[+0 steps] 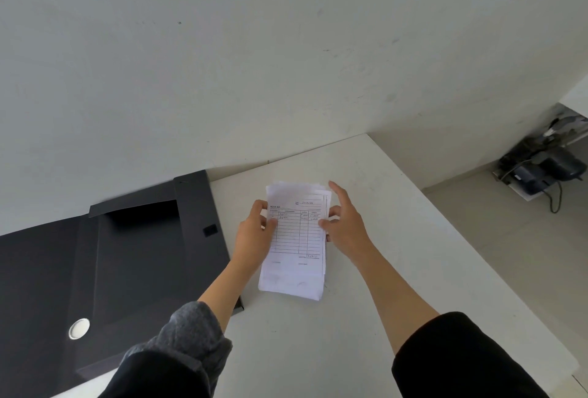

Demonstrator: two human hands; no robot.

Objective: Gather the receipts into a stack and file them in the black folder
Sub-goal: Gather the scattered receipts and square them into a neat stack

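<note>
Receipts (294, 238) are gathered in one stack, held between both hands just over the white table (366, 318). Top sheet is a ruled form with a few handwritten rows near the top; edges of the sheets underneath peek out along the far and right sides, so the stack is not fully squared.

Left hand (254, 237) grips the stack's left edge, thumb on the top sheet, fingers wrapped behind. Right hand (345, 227) is at the right edge: thumb presses on the top sheet, index finger is lifted and pointing away, other fingers tuck behind the paper. Can't tell whether the near end of the stack touches the table or hangs just above it, the angle is too steep.

Black folder (127, 254) lies open on the table directly left of the left hand, its right edge passing under the left forearm. A silver round fitting (79, 328) sits on the folder's near part, left of the left sleeve; a small square black catch (210, 230) sits on its right flap, just left of the left hand.

Both sleeves are dark and pushed up the forearms. Far right of the right hand, well apart on the floor by the wall, is a dark clutter with cables (541, 168).
</note>
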